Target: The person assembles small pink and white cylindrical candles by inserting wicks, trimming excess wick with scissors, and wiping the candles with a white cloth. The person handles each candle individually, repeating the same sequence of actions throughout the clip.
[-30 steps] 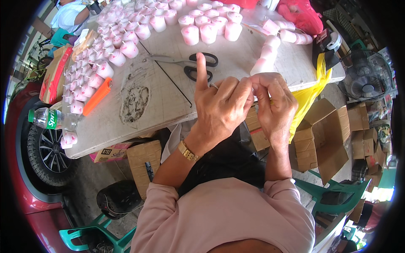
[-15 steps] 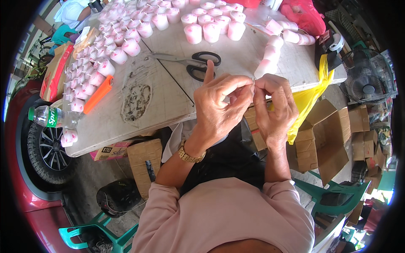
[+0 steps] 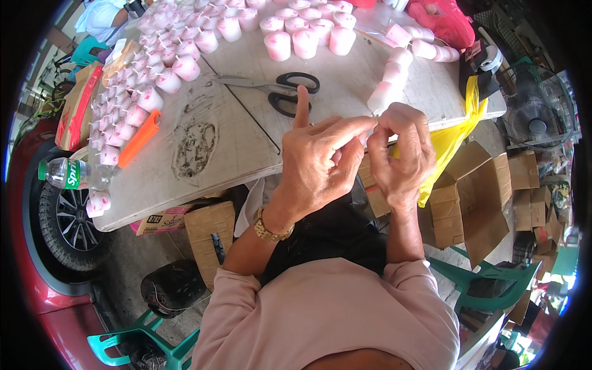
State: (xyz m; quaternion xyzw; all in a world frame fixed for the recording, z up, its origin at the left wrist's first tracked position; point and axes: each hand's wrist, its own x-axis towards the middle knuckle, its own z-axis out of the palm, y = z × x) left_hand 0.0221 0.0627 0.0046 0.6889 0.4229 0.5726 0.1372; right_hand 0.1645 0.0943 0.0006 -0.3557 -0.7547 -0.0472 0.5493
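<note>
Several white and pink candles lie end to end in a bent row on the right of the table. From the near end of the row a thin wick runs to my fingertips. My right hand is closed in a pinch on it. My left hand, with a gold watch on the wrist, meets it at the fingertips, also pinching, one finger pointing up. The tips partly hide the wick. Black-handled scissors lie with blades apart beyond my left hand.
Upright candles crowd the table's far and left sides. An orange tool, a plastic bottle and a thin black rod lie at left. A yellow bag hangs off the right edge above cardboard boxes.
My left thumb has drawn slightly down from the fingertips, and its pointing finger has shifted a little left. The right hand keeps its pinch. The view has shifted slightly.
</note>
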